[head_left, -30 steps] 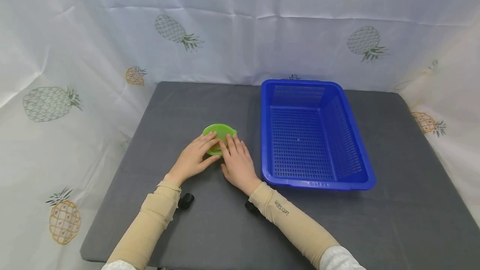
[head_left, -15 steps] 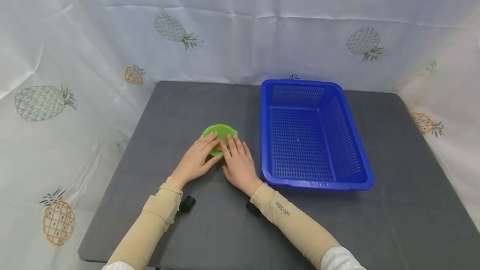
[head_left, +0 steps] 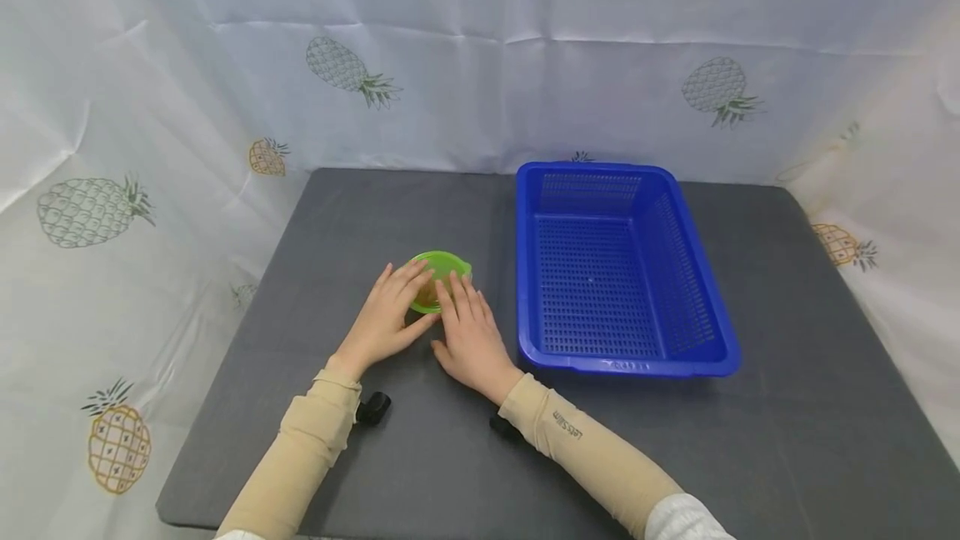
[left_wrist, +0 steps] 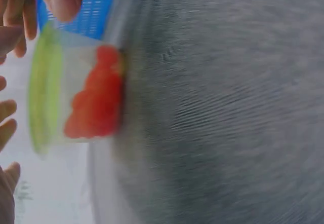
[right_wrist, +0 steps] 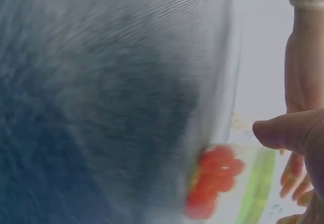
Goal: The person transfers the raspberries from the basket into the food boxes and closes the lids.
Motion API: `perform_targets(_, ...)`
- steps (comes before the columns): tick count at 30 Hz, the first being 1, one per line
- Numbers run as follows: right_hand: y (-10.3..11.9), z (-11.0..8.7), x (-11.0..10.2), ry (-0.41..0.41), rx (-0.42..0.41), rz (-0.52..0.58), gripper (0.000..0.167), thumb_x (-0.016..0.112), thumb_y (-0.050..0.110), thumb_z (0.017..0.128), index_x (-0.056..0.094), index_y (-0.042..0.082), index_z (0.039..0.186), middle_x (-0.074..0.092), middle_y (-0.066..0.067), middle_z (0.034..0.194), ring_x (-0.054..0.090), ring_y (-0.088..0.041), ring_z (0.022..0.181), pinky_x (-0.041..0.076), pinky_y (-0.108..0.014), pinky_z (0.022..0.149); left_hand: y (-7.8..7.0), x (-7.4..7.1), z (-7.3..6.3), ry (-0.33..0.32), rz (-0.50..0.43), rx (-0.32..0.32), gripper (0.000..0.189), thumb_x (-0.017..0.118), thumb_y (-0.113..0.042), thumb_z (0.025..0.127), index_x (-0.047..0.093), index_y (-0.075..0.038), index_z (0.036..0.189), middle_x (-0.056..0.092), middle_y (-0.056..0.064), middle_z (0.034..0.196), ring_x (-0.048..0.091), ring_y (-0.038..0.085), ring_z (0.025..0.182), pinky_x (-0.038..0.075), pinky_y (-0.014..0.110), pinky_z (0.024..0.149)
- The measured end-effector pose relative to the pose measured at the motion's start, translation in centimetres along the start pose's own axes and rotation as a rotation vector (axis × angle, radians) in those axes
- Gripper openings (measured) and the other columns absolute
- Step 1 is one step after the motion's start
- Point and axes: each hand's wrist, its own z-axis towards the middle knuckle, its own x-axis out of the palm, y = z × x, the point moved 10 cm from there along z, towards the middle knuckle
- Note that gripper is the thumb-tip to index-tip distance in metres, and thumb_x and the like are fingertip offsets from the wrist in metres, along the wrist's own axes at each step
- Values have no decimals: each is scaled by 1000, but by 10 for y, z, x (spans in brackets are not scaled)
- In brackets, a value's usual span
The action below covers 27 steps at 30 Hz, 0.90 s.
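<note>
A small clear tub (left_wrist: pixel 76 72) with a green lid (head_left: pixel 442 263) stands upright on the grey table. Several red round pieces (left_wrist: pixel 98 100) lie in its lower part; their exact kind is blurred. My left hand (head_left: pixel 382 319) is over the lid's left side, fingers spread and nearly straight. From the right, my right hand (head_left: pixel 472 332) reaches over the lid with extended fingers. In both wrist views a small gap shows between some fingertips and the lid. Neither hand curls round the tub. The hands hide the lid's near edge in the head view.
A blue perforated plastic basket (head_left: pixel 528 273) stands right of the tub with nothing inside. Black wrist devices (head_left: pixel 373 408) sit under the forearms. A white curtain (head_left: pixel 450 107) with pineapple prints surrounds the table (head_left: pixel 390 207) at the back and sides.
The fingers have shifted slightly on the lid, and more of its middle and the contents below shows. The tub and basket stay put; the head view has moved a little.
</note>
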Motion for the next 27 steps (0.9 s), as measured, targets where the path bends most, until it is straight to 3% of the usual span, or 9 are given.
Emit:
perform_targets(7, 14, -2, -39, -66, -90, 75, 82, 68, 36, 83, 25, 3, 144, 27, -22, 149, 28, -40, 137, 38, -49, 105, -3, -23, 4, -38, 62, 25, 69, 42, -59, 91, 44, -7, 137, 41, 17, 144, 37, 35, 134, 24, 59, 108)
perform_targets(12, 2, -9, -85, -170, -106, 260, 70, 67, 31, 84, 34, 5, 141, 35, -19, 146, 32, -36, 137, 33, -50, 108, -8, -35, 8, -57, 69, -4, 75, 38, -66, 88, 44, -10, 137, 40, 15, 145, 37, 35, 134, 24, 60, 109)
perform_targets(15, -17, -15, -109, -233, -105, 339, 68, 67, 29, 85, 36, 5, 140, 37, -18, 145, 33, -33, 137, 32, -50, 109, -11, -46, 10, -101, 52, -16, 77, 39, -68, 86, 45, -10, 137, 41, 15, 144, 38, 36, 134, 25, 60, 108)
perform_targets(19, -49, -24, -131, -266, -76, 351, 72, 69, 28, 83, 35, 5, 141, 36, -17, 147, 31, -33, 138, 29, -53, 110, -14, -61, 13, -140, 60, -10, 78, 39, -68, 86, 46, -9, 136, 42, 15, 143, 39, 36, 133, 24, 59, 109)
perform_targets(27, -127, -52, -146, -207, 98, 277, 77, 66, 41, 84, 31, 11, 146, 27, -16, 152, 20, -37, 142, 20, -61, 109, -9, -80, 8, -147, 149, -32, 80, 34, -70, 87, 40, -12, 141, 36, 14, 148, 34, 34, 136, 19, 56, 112)
